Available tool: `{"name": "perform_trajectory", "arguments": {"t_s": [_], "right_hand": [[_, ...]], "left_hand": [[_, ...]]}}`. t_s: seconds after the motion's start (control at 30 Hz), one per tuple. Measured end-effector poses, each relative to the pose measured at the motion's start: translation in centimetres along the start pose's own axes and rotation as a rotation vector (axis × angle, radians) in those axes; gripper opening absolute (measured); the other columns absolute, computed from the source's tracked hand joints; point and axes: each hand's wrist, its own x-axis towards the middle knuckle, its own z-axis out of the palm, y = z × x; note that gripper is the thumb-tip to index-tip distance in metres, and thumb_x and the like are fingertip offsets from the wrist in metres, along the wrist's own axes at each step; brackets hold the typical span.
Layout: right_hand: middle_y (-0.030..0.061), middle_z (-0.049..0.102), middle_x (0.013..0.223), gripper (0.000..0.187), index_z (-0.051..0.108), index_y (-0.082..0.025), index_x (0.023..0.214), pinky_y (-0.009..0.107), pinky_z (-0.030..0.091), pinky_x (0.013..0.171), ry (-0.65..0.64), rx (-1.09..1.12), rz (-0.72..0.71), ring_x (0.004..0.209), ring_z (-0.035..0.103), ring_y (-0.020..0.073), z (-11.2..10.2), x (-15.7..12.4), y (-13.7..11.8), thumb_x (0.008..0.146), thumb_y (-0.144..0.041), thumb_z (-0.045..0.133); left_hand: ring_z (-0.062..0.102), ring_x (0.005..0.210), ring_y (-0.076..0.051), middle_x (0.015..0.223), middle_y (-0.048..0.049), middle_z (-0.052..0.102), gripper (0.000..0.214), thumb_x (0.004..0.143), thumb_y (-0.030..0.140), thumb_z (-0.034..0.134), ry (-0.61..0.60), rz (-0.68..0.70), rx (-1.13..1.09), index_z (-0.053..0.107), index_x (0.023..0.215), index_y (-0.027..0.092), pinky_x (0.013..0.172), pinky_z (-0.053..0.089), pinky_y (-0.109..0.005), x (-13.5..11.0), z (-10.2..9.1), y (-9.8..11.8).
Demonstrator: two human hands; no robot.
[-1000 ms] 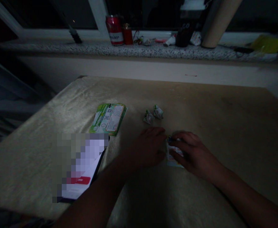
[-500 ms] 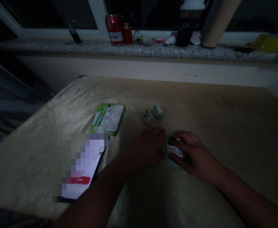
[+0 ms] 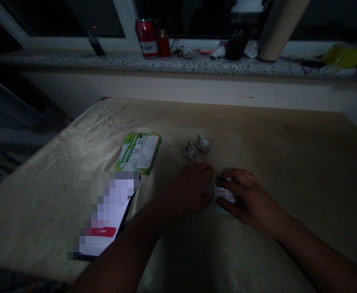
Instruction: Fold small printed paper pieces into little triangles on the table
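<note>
A small printed paper, white with orange print, lies on the table between my hands. My right hand is closed over its right part, the thumb and curled fingers holding it against the tabletop. Flat beside its left edge rests my left hand, open, with fingers stretched forward; the fingertips are dark, and I cannot tell whether they touch the paper. Just beyond my left hand stand two small folded paper pieces in green and white. Farther left lies a stack of green printed paper.
A lit phone or tablet, partly pixelated, lies by my left forearm. The cloth-covered table ends below a speckled windowsill. On the sill stand a red can, a red bottle, a dark cup and a cardboard tube.
</note>
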Motion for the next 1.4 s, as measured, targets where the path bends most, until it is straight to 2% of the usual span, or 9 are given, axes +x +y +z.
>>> {"name": "perform_trajectory", "arguments": {"t_s": [0.43,0.57,0.77,1.1,1.4], "right_hand": [[0.0132,0.065,0.122,0.032,0.07,-0.022,0.12,0.051,0.051,0.099,0.007,-0.001,0.0,0.118,0.062,0.0321,0.03,-0.01,0.08,0.09,-0.029,0.075],[0.0128,0.066,0.122,0.03,0.071,-0.022,0.117,0.05,0.051,0.098,0.019,-0.005,-0.014,0.117,0.062,0.032,0.13,-0.09,0.22,0.089,-0.03,0.075],[0.0138,0.065,0.121,0.031,0.071,-0.02,0.119,0.05,0.051,0.098,0.009,0.003,-0.004,0.116,0.062,0.0318,0.03,0.01,0.03,0.089,-0.029,0.076],[0.0141,0.065,0.123,0.031,0.07,-0.019,0.119,0.051,0.05,0.099,0.01,0.0,-0.012,0.119,0.061,0.0324,0.07,-0.01,0.1,0.09,-0.028,0.075],[0.0133,0.065,0.123,0.031,0.07,-0.02,0.119,0.05,0.05,0.1,0.003,0.003,-0.001,0.118,0.061,0.0316,0.06,-0.01,0.04,0.09,-0.029,0.075]], "left_hand": [[0.046,0.142,-0.032,0.149,-0.0164,0.053,0.06,0.083,0.026,0.071,0.019,-0.004,-0.002,0.049,0.137,0.015,0.121,0.038,-0.049,0.1,0.15,-0.19],[0.046,0.143,-0.033,0.148,-0.0151,0.054,0.056,0.084,0.026,0.071,0.015,-0.024,-0.013,0.051,0.135,0.018,0.121,0.038,-0.052,0.06,0.02,-0.05],[0.046,0.142,-0.032,0.149,-0.0155,0.053,0.056,0.084,0.026,0.072,0.016,0.002,0.01,0.055,0.137,0.016,0.12,0.039,-0.048,-0.02,-0.03,-0.05],[0.044,0.145,-0.034,0.154,-0.0175,0.049,0.05,0.087,0.028,0.071,-0.016,0.006,0.041,0.062,0.135,0.017,0.119,0.039,-0.052,-0.19,-0.17,0.12],[0.043,0.145,-0.034,0.153,-0.0175,0.049,0.055,0.086,0.026,0.071,-0.005,0.001,0.032,0.059,0.138,0.015,0.12,0.039,-0.05,-0.2,-0.05,0.03]]}}
